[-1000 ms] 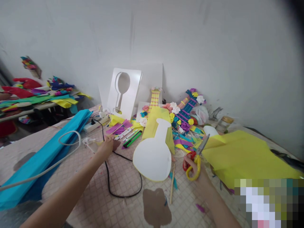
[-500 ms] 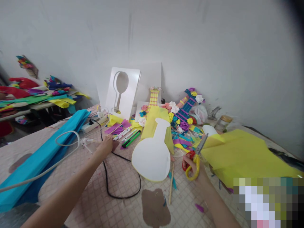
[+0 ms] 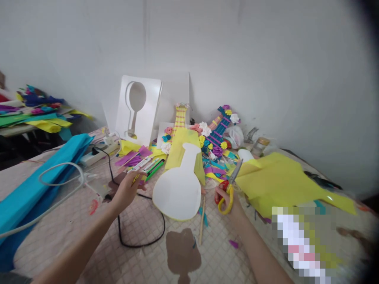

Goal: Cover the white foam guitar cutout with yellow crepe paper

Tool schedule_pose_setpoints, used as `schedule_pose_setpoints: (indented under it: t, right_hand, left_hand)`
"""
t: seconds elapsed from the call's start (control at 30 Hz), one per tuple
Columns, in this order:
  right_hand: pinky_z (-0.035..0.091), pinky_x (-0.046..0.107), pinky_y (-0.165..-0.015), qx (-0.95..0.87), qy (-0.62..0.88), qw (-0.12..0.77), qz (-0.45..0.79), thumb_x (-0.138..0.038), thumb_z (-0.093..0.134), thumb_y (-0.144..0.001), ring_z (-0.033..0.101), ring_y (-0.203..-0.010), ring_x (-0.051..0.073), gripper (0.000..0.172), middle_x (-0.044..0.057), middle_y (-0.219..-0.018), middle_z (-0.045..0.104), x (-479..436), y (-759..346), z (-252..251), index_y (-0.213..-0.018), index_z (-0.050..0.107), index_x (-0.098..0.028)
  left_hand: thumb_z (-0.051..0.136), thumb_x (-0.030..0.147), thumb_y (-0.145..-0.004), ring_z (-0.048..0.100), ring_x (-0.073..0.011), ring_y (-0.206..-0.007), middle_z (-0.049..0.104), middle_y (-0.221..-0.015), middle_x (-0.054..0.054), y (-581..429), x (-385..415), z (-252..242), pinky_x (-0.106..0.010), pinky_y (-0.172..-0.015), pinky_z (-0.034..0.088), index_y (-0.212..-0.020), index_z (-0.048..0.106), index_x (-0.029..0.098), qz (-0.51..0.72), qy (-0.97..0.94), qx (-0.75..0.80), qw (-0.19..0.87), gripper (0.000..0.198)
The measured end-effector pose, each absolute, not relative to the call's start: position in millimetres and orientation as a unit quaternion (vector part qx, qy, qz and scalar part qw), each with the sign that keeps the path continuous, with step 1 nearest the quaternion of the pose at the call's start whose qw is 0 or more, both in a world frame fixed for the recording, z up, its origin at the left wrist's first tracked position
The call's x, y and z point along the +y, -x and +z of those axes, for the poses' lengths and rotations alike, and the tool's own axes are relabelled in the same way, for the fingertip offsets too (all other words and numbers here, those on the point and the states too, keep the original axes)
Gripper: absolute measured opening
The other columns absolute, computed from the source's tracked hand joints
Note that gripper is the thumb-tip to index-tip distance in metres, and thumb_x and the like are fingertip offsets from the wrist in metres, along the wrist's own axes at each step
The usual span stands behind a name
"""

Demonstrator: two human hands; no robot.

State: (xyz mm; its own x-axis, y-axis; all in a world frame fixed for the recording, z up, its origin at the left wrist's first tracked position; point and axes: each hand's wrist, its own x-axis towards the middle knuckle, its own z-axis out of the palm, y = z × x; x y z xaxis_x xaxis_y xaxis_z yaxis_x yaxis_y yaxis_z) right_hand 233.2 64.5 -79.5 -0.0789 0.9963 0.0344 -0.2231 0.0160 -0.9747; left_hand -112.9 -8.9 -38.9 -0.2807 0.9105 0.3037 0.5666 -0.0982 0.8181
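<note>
My right hand [image 3: 227, 199] has its fingers in the red and yellow handles of a pair of scissors [image 3: 232, 179], blades pointing up and away. My left hand [image 3: 128, 190] is over the table beside the markers [image 3: 142, 163] and a green utility knife [image 3: 154, 169]. A small yellow and dark thing [image 3: 135, 180] shows between its thumb and fingers; its kind is unclear. Between my hands lies a white guitar-shaped cutout [image 3: 177, 193] on yellow paper [image 3: 174, 144], its outline edged in yellow. A thin wooden stick [image 3: 202, 221] lies at its right.
A black cable [image 3: 120, 232] loops in front of my left hand; a white cord [image 3: 63, 163] and blue paper [image 3: 44, 189] lie at left. Yellow paper [image 3: 272, 177] spreads at right. Behind stand a white board [image 3: 142, 122] with a cut-out shape and decorated guitars [image 3: 220, 132].
My left hand has come nearer and to the right, beside the green utility knife, and a yellow thing now shows in it. The view has turned right; my right hand still holds the scissors.
</note>
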Motion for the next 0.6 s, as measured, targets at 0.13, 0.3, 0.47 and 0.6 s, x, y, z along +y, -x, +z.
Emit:
schedule_pose_setpoints:
  t: [0.13, 0.3, 0.47, 0.6]
  right_hand:
    - [0.035, 0.02, -0.036, -0.469, 0.413, 0.541, 0.563, -0.036, 0.071, -0.061, 0.044, -0.035, 0.008, 0.036, -0.009, -0.042, 0.047, 66, -234, -80, -0.066, 0.038, -0.022]
    - [0.034, 0.02, -0.036, -0.472, 0.418, 0.539, 0.559, -0.036, 0.07, -0.062, 0.044, -0.035, 0.008, 0.033, -0.008, -0.043, 0.049, 63, -233, -75, -0.066, 0.04, -0.021]
    - [0.034, 0.019, -0.036, -0.468, 0.421, 0.556, 0.543, -0.037, 0.068, -0.063, 0.045, -0.036, 0.008, 0.031, -0.008, -0.043, 0.048, 57, -231, -65, -0.066, 0.042, -0.021]
    - [0.034, 0.02, -0.038, -0.465, 0.421, 0.59, 0.507, -0.035, 0.069, -0.063, 0.045, -0.038, 0.008, 0.03, -0.008, -0.043, 0.047, 57, -236, -55, -0.062, 0.042, -0.02]
  left_hand:
    - [0.034, 0.041, -0.084, 0.045, -0.0134, -0.039, 0.048, -0.051, 0.003, 102, -8, -38, -0.025, -0.039, 0.037, -0.101, 0.053, 0.016, 0.444, -0.579, 0.641, 0.239, 0.036]
    - [0.053, 0.044, -0.075, 0.041, -0.0136, -0.05, 0.043, -0.052, 0.004, 89, -9, -25, -0.024, -0.046, 0.031, -0.071, 0.055, 0.019, 0.425, -0.606, 0.629, 0.237, 0.025]
    - [0.039, 0.051, -0.08, 0.024, -0.011, -0.045, 0.024, -0.046, 0.005, 75, 0, -23, -0.026, -0.043, 0.019, -0.048, 0.029, 0.021, 0.475, -0.571, 0.625, 0.24, 0.045]
    - [0.033, 0.05, -0.084, 0.03, -0.0105, -0.043, 0.03, -0.047, 0.004, 51, 14, -16, -0.024, -0.042, 0.022, -0.055, 0.041, 0.02, 0.495, -0.581, 0.575, 0.296, 0.042]
